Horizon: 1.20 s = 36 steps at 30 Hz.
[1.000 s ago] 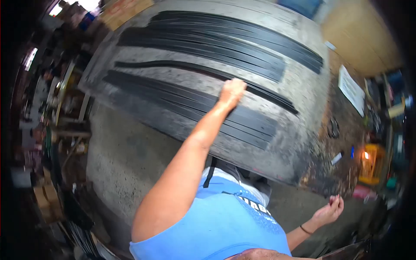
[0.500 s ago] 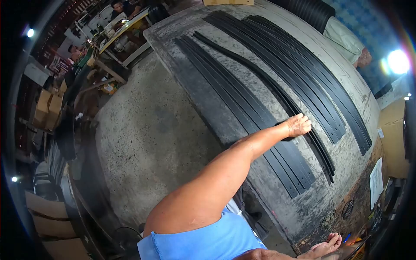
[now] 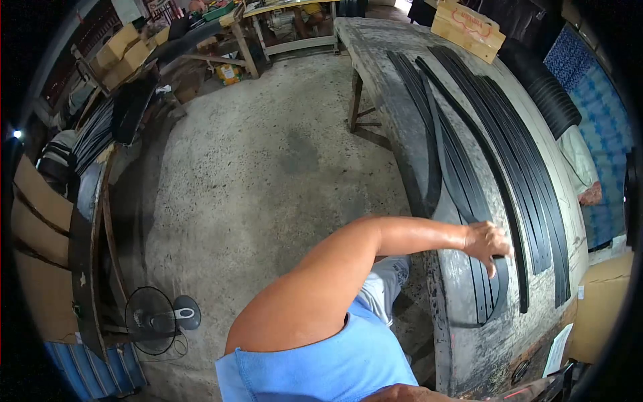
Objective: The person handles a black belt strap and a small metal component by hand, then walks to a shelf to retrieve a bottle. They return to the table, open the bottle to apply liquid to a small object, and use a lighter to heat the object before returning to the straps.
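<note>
So the left hand [image 3: 487, 244] has moved off the narrow bundle [image 3: 492, 154] it was touching and is now over the row of flat strips [image 3: 462, 181] nearest the body. One black strip [image 3: 450, 182] from that side has come up into a twisted loop, where it all lay flat before. The view has swung round too, so there's way more floor [image 3: 268, 161] showing.

Grip check: left fingers are bent, thumb hanging down apart from them, so roughly half open. The loose strip runs right to the hand, but I can't tell if it's really pinched or just touched. Right hand isn't visible.

The strip is on the body side of the counter [image 3: 469, 362], with its middle bowed toward the edge. Long axis goes with the counter's length, far end pointing at the printed cardboard box [image 3: 467, 30] end, near part curving round past the hand. The narrow bundle lies just beside, then more black strips [image 3: 512, 154] beyond it, lengthwise as well. Papers [image 3: 557, 350] sit near the close end.
</note>
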Motion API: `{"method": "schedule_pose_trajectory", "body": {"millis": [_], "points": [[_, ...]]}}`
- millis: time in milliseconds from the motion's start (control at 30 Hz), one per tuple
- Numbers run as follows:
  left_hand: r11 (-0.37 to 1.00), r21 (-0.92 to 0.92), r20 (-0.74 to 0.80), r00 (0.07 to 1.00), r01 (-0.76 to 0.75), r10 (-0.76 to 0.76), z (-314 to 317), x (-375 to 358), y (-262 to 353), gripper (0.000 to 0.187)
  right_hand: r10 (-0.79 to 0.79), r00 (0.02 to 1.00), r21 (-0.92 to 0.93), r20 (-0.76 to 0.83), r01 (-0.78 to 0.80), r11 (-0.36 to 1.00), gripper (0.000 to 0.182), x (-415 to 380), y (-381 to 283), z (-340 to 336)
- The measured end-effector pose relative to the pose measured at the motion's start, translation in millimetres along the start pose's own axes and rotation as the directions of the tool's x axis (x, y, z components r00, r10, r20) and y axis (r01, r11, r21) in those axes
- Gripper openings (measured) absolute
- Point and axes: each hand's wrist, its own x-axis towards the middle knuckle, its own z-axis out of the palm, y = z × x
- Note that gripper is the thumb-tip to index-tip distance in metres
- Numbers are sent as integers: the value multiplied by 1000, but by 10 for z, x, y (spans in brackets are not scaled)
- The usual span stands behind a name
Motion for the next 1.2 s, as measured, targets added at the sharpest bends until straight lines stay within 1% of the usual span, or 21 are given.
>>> {"method": "schedule_pose_trajectory", "body": {"millis": [33, 67, 100, 133, 167, 200, 233, 300, 333, 367, 400, 467, 633, 700, 767, 833, 867, 933, 1033, 1133, 1200], "points": [[1000, 3, -22, 1000, -11, 11, 66, -97, 94, 68, -423, 903, -71, -75, 418, 906, 27, 89, -192, -19], [999, -14, -37, 999, -33, 32, 178, -172, 204, 67, -762, 640, -185, -93, 741, 645, 28, 142, -276, -77], [999, -35, -44, 999, -5, 3, 180, -223, 372, 65, -744, 544, 91, -389, 826, 556, 29, 270, 49, 225], [997, -80, -60, 998, 5, -10, 274, -288, 495, 62, -613, 755, -4, -232, 630, 777, 27, 167, -5, 37], [994, -106, -81, 997, -18, 10, 361, -344, 622, 59, -430, 901, -194, -55, 413, 890, 26, 64, -65, -151], [992, -118, -107, 994, -35, 23, 433, -386, 722, 57, -488, 872, -333, -19, 455, 826, 25, 66, -159, -245], [985, -165, -108, 994, -44, 26, 498, -426, 806, 53, -594, 773, 5, -222, 610, 792, 23, 135, 62, -150], [984, -176, -55, 998, 15, -25, 722, -546, 884, 53, -600, 662, 286, -450, 743, 605, 22, 99, 469, -178], [984, -173, -31, 999, 37, -43, 795, -603, 885, 53, -278, 916, 419, -290, 383, 823, 24, -8, 644, -339], [984, -174, -19, 998, 48, -52, 825, -648, 878, 52, 111, 989, 476, -95, -53, 878, 27, -117, 797, -481], [982, -186, -11, 999, 32, -35, 791, -673, 865, 52, 124, 986, 465, -107, -60, 883, 27, -148, 987, -558], [998, -65, 51, 998, -17, 20, 656, -714, 754, 51, 491, 870, 714, 36, -366, 597, 18, -130, 1280, -654], [999, -13, 109, 993, -43, 44, 403, -781, 166, 51, 528, 847, 706, -61, -337, 623, 14, -277, 876, -639], [995, 70, 46, 997, -70, 67, 208, -711, 32, 52, 522, 852, 711, -43, -342, 615, 13, -321, 836, -657], [999, -29, -47, 998, 38, -39, -57, -557, -3, 37, 548, 836, 730, -33, -354, 584, 13, -364, 800, -707], [993, -62, -329, 937, 100, -115, -767, -249, 310, 18, 558, 828, 742, -50, -344, 576, 12, -401, 838, -749], [998, 63, -415, 910, 30, -1, -1182, -193, 374, 20, 539, 841, 747, -46, -330, 578, 11, -435, 906, -798], [984, -158, -564, 826, -87, -18, -2102, 26, 626, 56, 604, 793, 730, -81, -365, 578, 11, -425, 801, -830], [860, -79, -426, 797, -504, 428, -3207, 343, 1165, 59, 572, 816, 757, -86, -319, 570, 12, -479, 908, -821], [742, -218, -263, 770, -634, 582, -3303, 663, 1490, 55, 586, 807, 753, -78, -338, 565, 11, -471, 824, -735], [762, -151, -313, 762, -630, 567, -3286, 607, 1479, 54, 623, 780, 715, -56, -404, 570, 11, -422, 802, -543]]}}
